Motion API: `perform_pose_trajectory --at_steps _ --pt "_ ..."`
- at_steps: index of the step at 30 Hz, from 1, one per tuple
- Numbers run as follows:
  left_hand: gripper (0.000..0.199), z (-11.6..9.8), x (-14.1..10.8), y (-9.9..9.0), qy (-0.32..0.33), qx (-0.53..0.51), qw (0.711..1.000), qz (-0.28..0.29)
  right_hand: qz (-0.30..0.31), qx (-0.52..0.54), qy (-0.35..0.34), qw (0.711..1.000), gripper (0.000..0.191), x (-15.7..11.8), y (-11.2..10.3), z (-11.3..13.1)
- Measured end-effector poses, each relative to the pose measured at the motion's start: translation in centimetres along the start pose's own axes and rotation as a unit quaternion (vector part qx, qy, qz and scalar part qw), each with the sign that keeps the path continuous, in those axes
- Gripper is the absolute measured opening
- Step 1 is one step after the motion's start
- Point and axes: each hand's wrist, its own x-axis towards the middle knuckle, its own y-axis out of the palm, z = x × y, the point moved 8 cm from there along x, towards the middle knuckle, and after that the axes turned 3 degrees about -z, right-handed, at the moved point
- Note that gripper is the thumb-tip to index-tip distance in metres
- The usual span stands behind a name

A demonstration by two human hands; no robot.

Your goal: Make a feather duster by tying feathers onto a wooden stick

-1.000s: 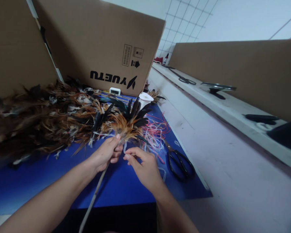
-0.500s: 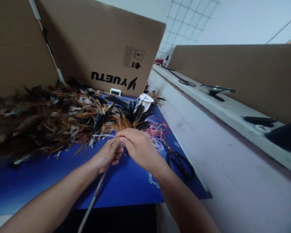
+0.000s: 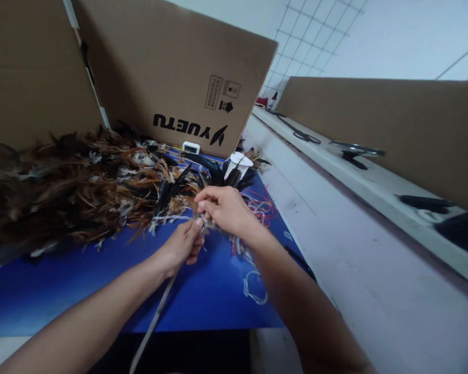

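My left hand (image 3: 181, 245) is closed around a thin pale stick (image 3: 153, 324), whose lower end slants down past the table's front edge. At the stick's far end, dark and brown feathers (image 3: 214, 171) fan out beyond my hands. My right hand (image 3: 228, 209) is just above the left thumb, its thumb and fingers pinched at the base of these feathers. What lies between those fingertips is too small to make out. A flat clear strip (image 3: 171, 217) lies by the left hand, against the loose feathers.
A large pile of loose feathers (image 3: 81, 192) covers the left of the blue tabletop (image 3: 101, 291). Behind stand a cardboard box (image 3: 171, 67), a small digital display (image 3: 191, 147) and a white spool (image 3: 239, 161). Red and clear strings (image 3: 263, 208) and partly hidden scissors (image 3: 300, 261) lie right.
My right hand has lifted slightly up and away from the left, with its fingers now parted from the left thumb. The left hand keeps its grip; the view has shifted a little.
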Motion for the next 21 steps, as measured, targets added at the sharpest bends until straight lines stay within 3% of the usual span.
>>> perform_pose_trajectory --at_steps 4,13,17,21 --pt "0.034 0.0 0.1 0.2 0.013 0.000 1.000 0.010 0.026 -0.033 -0.001 0.999 0.020 0.0 0.5 0.8" --pt "0.030 0.5 0.3 0.2 0.023 0.020 0.999 0.016 0.157 -0.173 -0.046 0.971 0.017 0.7 3.1 3.3" --pt "0.027 0.6 0.2 0.1 0.023 0.022 0.999 0.014 0.165 -0.164 -0.057 0.971 0.016 1.5 3.2 3.9" --pt "0.028 0.7 0.2 0.2 0.023 0.028 0.999 0.013 0.155 -0.269 -0.076 0.947 0.016 2.3 4.0 4.7"
